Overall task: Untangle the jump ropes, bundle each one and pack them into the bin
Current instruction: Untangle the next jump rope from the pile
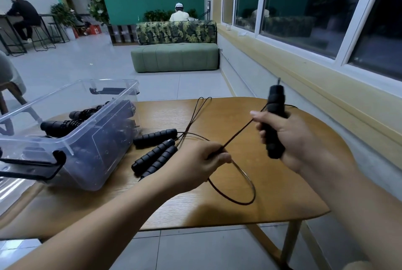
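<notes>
The bin (91,178) sits at the left of the frame on the worktop (282,193). It is open-topped and near the hands, probably so each finished rope can drop straight in. Wound bundles (65,124) already lie inside it. Just right of the bin, three loose handles (155,137) lie on the wood, with thin cords running from them toward the far edge. These look like ropes not yet bundled.

The left hand (195,161), at centre frame, pinches the cord (237,135), its grip narrow with the fingertips closed on the line. From that pinch the cord runs taut, up and to the right. A slack loop also falls from it toward the bottom of the frame and rests on the wood.

The right hand (282,137) wraps its fingers fully round a foam handle (275,104) held upright. The taut cord passes by its thumb. Holding the line tight between the two grips probably serves to measure off the next coil.
</notes>
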Demonstrator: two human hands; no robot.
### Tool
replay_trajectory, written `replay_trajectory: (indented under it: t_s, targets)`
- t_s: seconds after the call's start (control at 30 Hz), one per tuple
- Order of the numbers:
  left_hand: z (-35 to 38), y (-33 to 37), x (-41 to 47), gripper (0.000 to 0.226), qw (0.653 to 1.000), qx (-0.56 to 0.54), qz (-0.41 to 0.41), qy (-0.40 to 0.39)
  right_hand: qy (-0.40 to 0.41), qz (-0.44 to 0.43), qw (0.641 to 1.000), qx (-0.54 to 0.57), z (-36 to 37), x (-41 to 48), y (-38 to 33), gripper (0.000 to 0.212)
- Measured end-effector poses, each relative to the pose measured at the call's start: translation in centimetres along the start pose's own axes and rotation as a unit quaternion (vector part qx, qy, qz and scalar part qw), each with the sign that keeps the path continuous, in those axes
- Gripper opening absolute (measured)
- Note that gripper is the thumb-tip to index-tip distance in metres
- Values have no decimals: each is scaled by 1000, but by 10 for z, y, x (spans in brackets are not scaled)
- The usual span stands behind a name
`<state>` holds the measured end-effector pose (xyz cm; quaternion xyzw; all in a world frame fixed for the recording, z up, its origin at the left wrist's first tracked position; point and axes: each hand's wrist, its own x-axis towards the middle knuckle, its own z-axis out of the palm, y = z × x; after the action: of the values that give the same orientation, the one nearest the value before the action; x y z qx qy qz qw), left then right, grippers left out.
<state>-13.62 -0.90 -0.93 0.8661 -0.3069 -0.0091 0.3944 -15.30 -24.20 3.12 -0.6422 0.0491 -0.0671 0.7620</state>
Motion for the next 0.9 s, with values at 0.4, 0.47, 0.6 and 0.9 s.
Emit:
replay_trajectory:
  t_s: [0.4, 0.47, 0.6, 0.9]
  targets:
    - [-1, -1, -2, 16, 999, 12, 43, 13, -140, 25, 988, -68, 23, -18, 22, 31]
    - [0, -2, -3, 14, 998, 22, 58, 7, -142, 10, 986, -86, 29, -21, 24, 26]
    - [-4, -2, -2, 6, 996, 26, 71, 36, -110, -15, 989, -96, 28, -18, 20, 21]
    - [-18, -4, 3, 12, 998, 36, 19, 48, -16, -26, 999, -38, 9, -3, 6, 24]
